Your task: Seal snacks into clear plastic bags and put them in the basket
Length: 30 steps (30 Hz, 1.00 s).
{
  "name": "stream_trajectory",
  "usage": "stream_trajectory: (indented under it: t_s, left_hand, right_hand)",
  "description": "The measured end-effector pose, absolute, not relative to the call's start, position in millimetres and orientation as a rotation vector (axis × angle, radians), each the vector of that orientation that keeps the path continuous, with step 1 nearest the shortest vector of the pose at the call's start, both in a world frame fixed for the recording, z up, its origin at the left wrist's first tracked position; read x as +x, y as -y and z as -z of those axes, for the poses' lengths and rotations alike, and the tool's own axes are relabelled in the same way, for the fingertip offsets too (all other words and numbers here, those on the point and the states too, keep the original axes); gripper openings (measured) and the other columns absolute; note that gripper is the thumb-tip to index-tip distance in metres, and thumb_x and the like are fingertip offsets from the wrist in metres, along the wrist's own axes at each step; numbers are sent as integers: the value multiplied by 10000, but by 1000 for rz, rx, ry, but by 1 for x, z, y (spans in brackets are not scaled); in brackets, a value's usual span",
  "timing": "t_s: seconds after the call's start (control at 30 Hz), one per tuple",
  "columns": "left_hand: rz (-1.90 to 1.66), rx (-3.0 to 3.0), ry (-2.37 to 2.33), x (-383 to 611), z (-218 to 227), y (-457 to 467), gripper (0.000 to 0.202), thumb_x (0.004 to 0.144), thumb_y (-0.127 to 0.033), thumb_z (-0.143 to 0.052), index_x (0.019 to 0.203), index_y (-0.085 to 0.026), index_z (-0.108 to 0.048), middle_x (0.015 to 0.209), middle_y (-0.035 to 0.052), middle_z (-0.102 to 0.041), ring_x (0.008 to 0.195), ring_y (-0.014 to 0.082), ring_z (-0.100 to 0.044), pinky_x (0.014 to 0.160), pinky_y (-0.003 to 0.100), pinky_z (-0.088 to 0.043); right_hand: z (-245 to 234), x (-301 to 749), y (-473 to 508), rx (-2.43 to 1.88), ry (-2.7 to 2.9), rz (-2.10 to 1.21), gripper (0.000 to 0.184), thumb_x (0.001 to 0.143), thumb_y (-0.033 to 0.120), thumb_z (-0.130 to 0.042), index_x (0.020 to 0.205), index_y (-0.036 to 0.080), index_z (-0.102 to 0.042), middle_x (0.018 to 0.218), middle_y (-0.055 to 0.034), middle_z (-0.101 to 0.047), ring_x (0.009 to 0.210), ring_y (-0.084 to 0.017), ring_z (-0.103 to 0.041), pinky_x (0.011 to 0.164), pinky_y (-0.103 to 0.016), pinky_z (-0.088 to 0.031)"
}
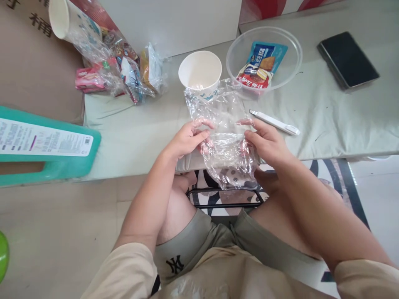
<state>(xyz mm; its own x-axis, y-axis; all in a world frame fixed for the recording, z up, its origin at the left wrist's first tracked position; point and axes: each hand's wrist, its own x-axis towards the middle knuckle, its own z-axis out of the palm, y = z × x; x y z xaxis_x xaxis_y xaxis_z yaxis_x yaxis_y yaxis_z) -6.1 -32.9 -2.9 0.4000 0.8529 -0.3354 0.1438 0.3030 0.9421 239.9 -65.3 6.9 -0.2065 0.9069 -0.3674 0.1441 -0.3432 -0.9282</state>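
A crumpled clear plastic bag (pixel 226 112) is stretched between my two hands at the front edge of the covered surface. Its left side is pinched by my left hand (pixel 190 139), thumb on top and fingers partly under the film. My right hand (pixel 264 139) grips the opposite side the same way. The lower part of the bag hangs over the edge above my lap. Behind it stands a white paper cup (pixel 199 70), its lower front overlapped by the film. A white utility knife (pixel 276 122) lies just beyond my right hand.
Snack packets (pixel 262 58) sit in a clear round plastic bowl (pixel 297 45). A black phone (pixel 349 60) lies at right. At left are wrapped snacks (pixel 127 74), a tilted paper cup (pixel 75 25), a cardboard box (pixel 31 74) and a green jug (pixel 62 166).
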Motion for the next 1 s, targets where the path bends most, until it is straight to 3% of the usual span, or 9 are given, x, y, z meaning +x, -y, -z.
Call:
stream_trajectory:
  t_s: [0.2,0.4,0.47,0.53,0.6,0.7,0.83,1.0]
  left_hand:
    - [-653,1175,-880,-13,-1,36,234,793,-327,-779,972,-218,-674,589,-51,-654,457,95,-579,496,238,-515]
    - [-706,1151,-941,-10,2,34,298,743,-415,-845,712,-189,-654,565,-15,-619,469,99,-582,481,242,-516]
    - [-762,1104,-918,-9,2,33,311,723,-419,-860,688,-195,-648,595,-20,-626,476,96,-590,486,244,-524]
    - [-788,1084,-891,-9,2,32,284,707,-421,-867,728,-207,-682,628,-30,-638,484,94,-599,488,242,-520]
    - [-793,1119,-888,-10,2,31,258,712,-430,-858,767,-219,-721,623,-30,-643,487,96,-602,489,241,-507]
    - [-751,1197,-901,-12,5,30,229,762,-441,-817,782,-222,-754,585,-12,-645,514,114,-623,510,251,-497]
    - [-704,1168,-927,-11,7,29,157,772,-353,-785,791,-199,-763,672,20,-711,561,132,-670,527,255,-509]
    - [-748,1160,-1038,-11,7,29,124,788,-276,-693,845,-197,-770,800,31,-765,681,146,-725,581,247,-564]
  right_hand:
    - [-8,240,64,-1343,1300,-1623,389,798,311,-706,1178,238,-660,954,-31,-743,665,-146,-651,561,-286,-510]
    - [0,231,61,-1417,1263,-1546,196,848,293,-588,1001,220,-687,584,32,-593,494,-126,-538,515,-278,-434]
    - [4,229,60,-1417,1236,-1493,217,829,272,-573,1015,233,-678,572,44,-559,490,-125,-531,528,-282,-441]
    - [6,229,59,-1382,1229,-1484,286,804,273,-582,1078,253,-659,701,25,-621,533,-123,-559,546,-290,-465]
    - [6,230,59,-1326,1225,-1504,368,777,289,-612,1144,282,-619,968,-8,-687,631,-125,-615,560,-287,-492]
    - [6,231,60,-1215,1257,-1545,473,742,313,-688,1196,317,-554,1314,-23,-624,869,-157,-690,645,-287,-551]
    - [6,229,59,-1269,1266,-1425,214,826,400,-675,960,255,-590,1303,-49,-647,852,-146,-671,662,-288,-527]
    - [7,234,56,-1330,1284,-1223,258,809,396,-657,672,218,-530,1276,-77,-664,1015,-227,-652,704,-331,-498]
